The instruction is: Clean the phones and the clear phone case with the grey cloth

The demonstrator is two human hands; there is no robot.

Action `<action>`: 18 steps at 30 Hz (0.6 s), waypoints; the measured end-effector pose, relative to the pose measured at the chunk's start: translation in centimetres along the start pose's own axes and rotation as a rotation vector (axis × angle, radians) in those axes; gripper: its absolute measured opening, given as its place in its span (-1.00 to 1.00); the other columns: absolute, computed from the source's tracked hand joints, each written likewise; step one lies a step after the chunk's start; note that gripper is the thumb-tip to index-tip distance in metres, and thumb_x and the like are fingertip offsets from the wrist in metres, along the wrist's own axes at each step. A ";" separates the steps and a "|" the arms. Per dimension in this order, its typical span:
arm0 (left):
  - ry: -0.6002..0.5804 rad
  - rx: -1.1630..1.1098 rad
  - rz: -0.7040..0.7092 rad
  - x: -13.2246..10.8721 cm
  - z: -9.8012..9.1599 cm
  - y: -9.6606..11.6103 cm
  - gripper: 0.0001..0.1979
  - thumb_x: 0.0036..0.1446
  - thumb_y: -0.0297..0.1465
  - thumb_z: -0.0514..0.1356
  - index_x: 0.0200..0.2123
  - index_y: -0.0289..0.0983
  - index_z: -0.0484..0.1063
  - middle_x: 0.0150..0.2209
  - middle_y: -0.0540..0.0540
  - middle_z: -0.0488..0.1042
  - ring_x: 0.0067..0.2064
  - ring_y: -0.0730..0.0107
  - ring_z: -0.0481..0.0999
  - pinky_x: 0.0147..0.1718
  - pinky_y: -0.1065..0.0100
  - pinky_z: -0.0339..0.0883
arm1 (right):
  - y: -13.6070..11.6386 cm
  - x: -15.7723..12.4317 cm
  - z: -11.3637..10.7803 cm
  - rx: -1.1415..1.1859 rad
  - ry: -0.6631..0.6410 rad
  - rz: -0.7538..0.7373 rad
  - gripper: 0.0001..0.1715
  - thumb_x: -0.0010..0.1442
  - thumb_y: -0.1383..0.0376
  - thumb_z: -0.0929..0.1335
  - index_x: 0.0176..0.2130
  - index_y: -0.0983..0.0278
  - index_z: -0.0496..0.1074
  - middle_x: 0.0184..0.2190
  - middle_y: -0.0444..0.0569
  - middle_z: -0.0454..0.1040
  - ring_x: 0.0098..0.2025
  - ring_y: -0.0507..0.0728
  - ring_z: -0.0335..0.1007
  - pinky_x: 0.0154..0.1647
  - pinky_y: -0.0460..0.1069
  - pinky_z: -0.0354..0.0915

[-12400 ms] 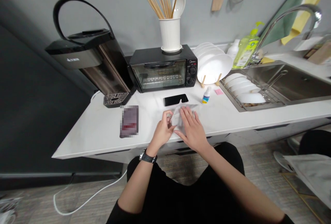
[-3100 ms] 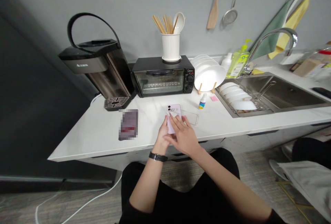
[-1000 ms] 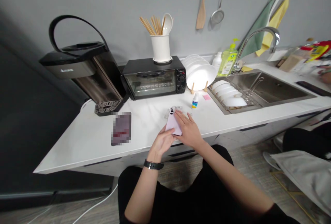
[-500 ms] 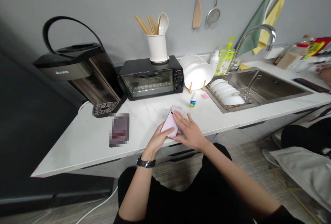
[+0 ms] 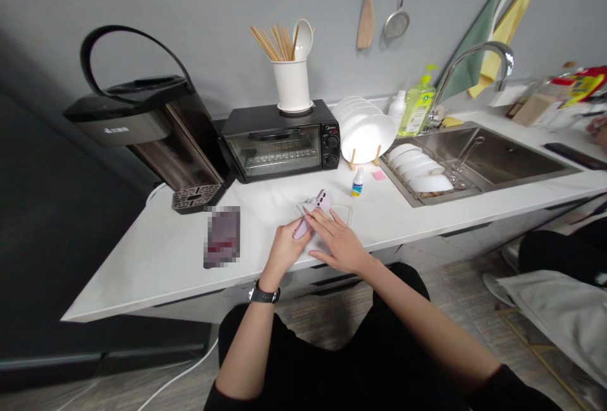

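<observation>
My left hand (image 5: 283, 250) grips a pale pink phone (image 5: 313, 216) and tilts it on edge above the white counter (image 5: 156, 253), camera end pointing away from me. My right hand (image 5: 337, 244) lies over the phone, its fingers stretched along the phone's upper side. Under and just behind the phone sits a clear phone case (image 5: 342, 212) on the counter. A watch is on my left wrist.
A small dropper bottle (image 5: 357, 182) and a pink note (image 5: 378, 175) stand behind the case. Further back are a black toaster oven (image 5: 282, 143), a water dispenser (image 5: 152, 126), a plate rack (image 5: 366, 134) and the sink (image 5: 478, 158). A blurred dark card (image 5: 222, 244) lies left.
The phone, held flat with its pink back up a second ago, has been turned onto its edge. My right fingers stay on it. Both hands stayed in place over the case.
</observation>
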State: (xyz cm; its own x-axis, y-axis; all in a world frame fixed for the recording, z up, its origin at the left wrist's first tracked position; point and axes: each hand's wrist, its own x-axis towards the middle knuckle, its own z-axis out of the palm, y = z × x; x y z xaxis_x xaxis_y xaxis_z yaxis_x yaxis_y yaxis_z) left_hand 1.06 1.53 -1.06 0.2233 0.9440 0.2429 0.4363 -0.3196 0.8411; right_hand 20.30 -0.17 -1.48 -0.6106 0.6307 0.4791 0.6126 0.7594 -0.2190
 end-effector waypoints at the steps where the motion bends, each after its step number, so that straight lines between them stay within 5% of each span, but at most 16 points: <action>1: 0.000 0.018 0.015 -0.1 0.0 0.0 -0.74 0.27 -0.31 0.24 -0.06 -0.28 0.61 -0.28 -0.05 0.65 -0.31 0.27 0.58 -0.26 0.41 0.37 | 0.1 -0.1 0.0 0.004 0.002 0.001 -0.01 0.46 -0.11 0.19 0.53 0.34 -0.27 0.50 0.20 0.04 0.55 0.27 -0.16 0.52 0.34 -0.10; 9: 0.044 -0.016 0.011 -0.4 0.3 0.0 -0.81 0.19 -0.34 0.32 -0.11 -0.17 0.62 -0.32 -0.04 0.64 -0.36 0.30 0.55 -0.26 0.43 0.32 | 0.4 -0.3 0.2 0.043 0.063 0.019 -0.10 0.45 -0.07 0.22 0.50 0.38 -0.06 0.44 0.25 0.17 0.54 0.29 -0.13 0.51 0.35 -0.09; 14: 0.048 -0.033 -0.004 -0.5 0.4 -0.1 -0.75 0.20 -0.35 0.31 -0.06 -0.23 0.64 -0.24 -0.06 0.68 -0.31 0.29 0.57 -0.18 0.42 0.35 | 0.6 -0.2 -0.1 -0.012 0.021 0.001 -0.06 0.46 -0.08 0.20 0.53 0.33 -0.16 0.48 0.18 0.09 0.56 0.27 -0.18 0.53 0.32 -0.13; 18: 0.072 -0.135 -0.018 -0.6 0.4 0.0 -0.69 0.13 -0.35 0.35 -0.04 -0.19 0.66 -0.18 -0.06 0.69 -0.25 0.18 0.60 -0.17 0.38 0.39 | 2.0 0.0 -0.9 -0.074 0.092 0.124 -0.12 0.47 -0.04 0.20 0.53 0.30 -0.13 0.48 0.17 0.09 0.54 0.28 -0.11 0.52 0.33 -0.11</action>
State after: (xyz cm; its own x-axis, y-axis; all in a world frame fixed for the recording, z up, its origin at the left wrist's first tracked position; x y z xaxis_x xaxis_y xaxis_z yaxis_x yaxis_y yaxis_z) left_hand 1.30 0.91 -1.38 0.1515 0.9544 0.2571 0.3170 -0.2933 0.9019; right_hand 21.94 1.21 -1.15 -0.4816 0.6991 0.5285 0.7176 0.6608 -0.2201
